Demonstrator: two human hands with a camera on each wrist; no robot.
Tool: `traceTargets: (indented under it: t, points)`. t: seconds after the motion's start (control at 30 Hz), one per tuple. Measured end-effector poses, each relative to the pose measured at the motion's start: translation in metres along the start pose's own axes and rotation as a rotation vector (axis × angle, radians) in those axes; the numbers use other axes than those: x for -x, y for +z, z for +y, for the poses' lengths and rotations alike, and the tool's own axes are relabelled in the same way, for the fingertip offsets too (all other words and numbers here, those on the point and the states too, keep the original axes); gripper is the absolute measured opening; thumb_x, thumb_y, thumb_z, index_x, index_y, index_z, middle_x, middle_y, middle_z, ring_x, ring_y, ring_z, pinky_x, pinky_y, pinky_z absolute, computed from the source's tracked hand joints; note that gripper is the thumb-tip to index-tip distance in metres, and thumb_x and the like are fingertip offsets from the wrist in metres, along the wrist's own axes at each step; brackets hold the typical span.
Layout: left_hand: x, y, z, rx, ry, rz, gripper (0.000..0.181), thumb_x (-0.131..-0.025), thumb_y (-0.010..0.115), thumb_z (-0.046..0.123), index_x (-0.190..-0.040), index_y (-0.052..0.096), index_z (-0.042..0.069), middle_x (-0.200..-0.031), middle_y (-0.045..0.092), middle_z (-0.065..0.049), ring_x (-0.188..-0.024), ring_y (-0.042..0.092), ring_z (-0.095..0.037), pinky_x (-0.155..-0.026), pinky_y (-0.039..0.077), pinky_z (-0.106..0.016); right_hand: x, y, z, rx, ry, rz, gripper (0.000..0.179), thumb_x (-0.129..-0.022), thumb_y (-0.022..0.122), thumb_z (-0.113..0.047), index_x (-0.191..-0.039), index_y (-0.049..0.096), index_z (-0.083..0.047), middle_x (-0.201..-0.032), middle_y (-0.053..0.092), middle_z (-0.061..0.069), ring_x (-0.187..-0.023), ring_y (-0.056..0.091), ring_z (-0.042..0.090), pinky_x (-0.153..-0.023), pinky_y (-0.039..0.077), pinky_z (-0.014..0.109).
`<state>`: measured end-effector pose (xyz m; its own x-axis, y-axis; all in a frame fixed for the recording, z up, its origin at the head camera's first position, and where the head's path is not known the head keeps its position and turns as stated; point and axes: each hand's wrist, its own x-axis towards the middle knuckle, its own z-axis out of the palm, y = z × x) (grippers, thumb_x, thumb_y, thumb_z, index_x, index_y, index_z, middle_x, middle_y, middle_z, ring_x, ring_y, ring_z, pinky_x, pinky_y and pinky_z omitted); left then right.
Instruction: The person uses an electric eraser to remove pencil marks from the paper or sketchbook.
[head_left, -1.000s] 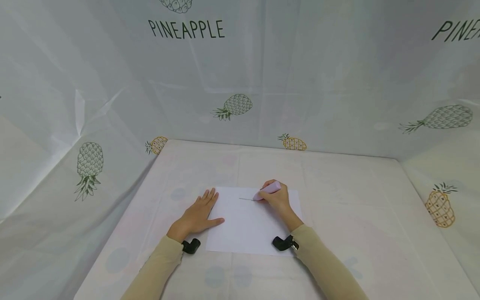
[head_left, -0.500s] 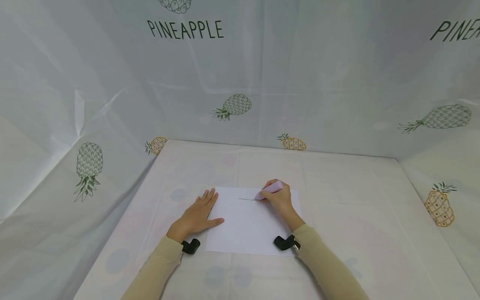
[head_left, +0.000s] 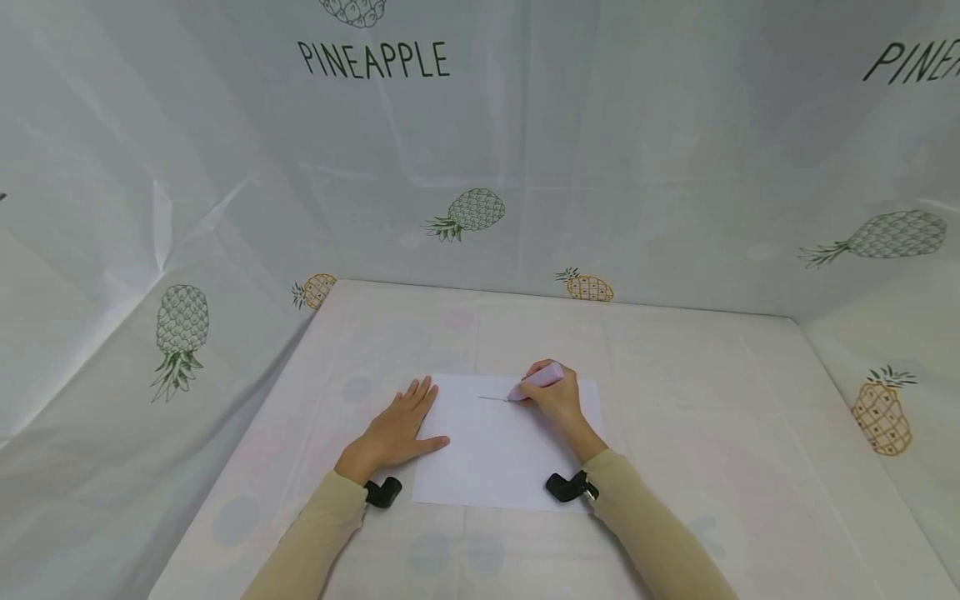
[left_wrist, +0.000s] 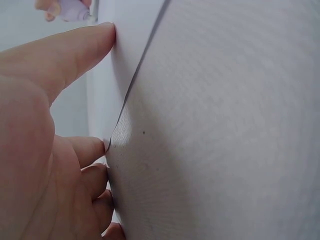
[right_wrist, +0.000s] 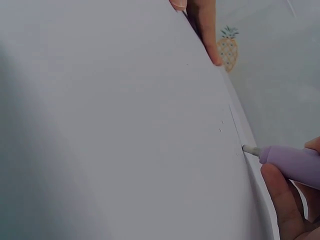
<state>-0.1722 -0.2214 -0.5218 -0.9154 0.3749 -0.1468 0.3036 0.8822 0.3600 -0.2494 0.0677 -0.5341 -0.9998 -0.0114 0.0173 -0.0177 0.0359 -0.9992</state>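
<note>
A white sheet of paper (head_left: pixel 480 467) lies on the table with a thin dark pencil line (head_left: pixel 491 397) near its far edge. My right hand (head_left: pixel 558 400) pinches a thick purple electric eraser (head_left: pixel 542 376) between thumb and fingers. Its stubby grey tip touches the paper at the line's right end, and small dark specks (right_wrist: pixel 221 126) lie close by in the right wrist view. Spread flat, my left hand (head_left: pixel 397 429) rests across the sheet's left edge. Thumb (left_wrist: pixel 100 37) and index fingertip touch the paper in the left wrist view.
A pale cloth (head_left: pixel 712 400) with faint printed spots covers the table. Behind and at the sides hangs a white curtain (head_left: pixel 637 150) with pineapple prints. A black wrist camera (head_left: pixel 384 492) sits by the left wrist, and another black camera (head_left: pixel 566 487) by the right.
My right hand shifts slightly right along the line with the electric eraser, then slightly back left. The left hand and the paper stay in place.
</note>
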Motion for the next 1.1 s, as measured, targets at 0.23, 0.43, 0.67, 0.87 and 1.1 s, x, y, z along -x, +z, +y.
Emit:
traceTargets:
  t: [0.23, 0.43, 0.67, 0.87, 1.1]
  points:
    - [-0.001, 0.002, -0.002, -0.007, -0.002, -0.002, 0.097, -0.094, 0.057, 0.060, -0.158, 0.017, 0.000, -0.165, 0.006, -0.016, -0.151, 0.006, -0.034, -0.120, 0.014, -0.052, 0.000, 0.002, 0.000, -0.012, 0.009, 0.012, 0.024, -0.066, 0.077, 0.013, -0.085, 0.063, 0.005, -0.079, 0.063, 0.013, -0.072, 0.061, 0.021, -0.057, 0.060, 0.035]
    - [-0.002, 0.003, -0.004, -0.010, -0.001, -0.007, 0.097, -0.094, 0.055, 0.062, -0.158, 0.016, 0.000, -0.165, 0.006, -0.016, -0.151, 0.005, -0.034, -0.120, 0.013, -0.051, 0.001, 0.003, 0.000, -0.021, 0.018, 0.025, 0.024, -0.067, 0.076, 0.013, -0.085, 0.063, 0.004, -0.081, 0.063, 0.014, -0.073, 0.062, 0.021, -0.057, 0.060, 0.033]
    - [-0.001, 0.002, -0.002, -0.005, -0.001, -0.007, 0.096, -0.094, 0.055, 0.062, -0.158, 0.017, 0.001, -0.165, 0.006, -0.015, -0.151, 0.005, -0.033, -0.120, 0.012, -0.051, 0.001, 0.005, -0.001, -0.039, 0.044, 0.014, 0.025, -0.069, 0.077, 0.013, -0.090, 0.063, 0.010, -0.081, 0.063, 0.011, -0.073, 0.062, 0.018, -0.060, 0.061, 0.036]
    - [0.000, 0.001, 0.000, 0.001, 0.000, 0.002, 0.095, -0.095, 0.058, 0.058, -0.158, 0.018, -0.001, -0.165, 0.008, -0.017, -0.151, 0.006, -0.035, -0.120, 0.013, -0.052, -0.001, 0.007, -0.002, -0.037, 0.069, -0.017, 0.027, -0.069, 0.076, 0.015, -0.092, 0.062, 0.014, -0.081, 0.062, 0.010, -0.074, 0.062, 0.017, -0.067, 0.061, 0.048]
    - [0.000, 0.000, 0.001, 0.009, 0.001, 0.008, 0.095, -0.095, 0.058, 0.058, -0.158, 0.018, -0.001, -0.165, 0.008, -0.017, -0.151, 0.006, -0.035, -0.120, 0.013, -0.053, -0.001, 0.013, -0.001, -0.056, 0.049, 0.006, 0.025, -0.068, 0.077, 0.015, -0.088, 0.063, 0.008, -0.079, 0.062, 0.010, -0.071, 0.063, 0.017, -0.060, 0.061, 0.038]
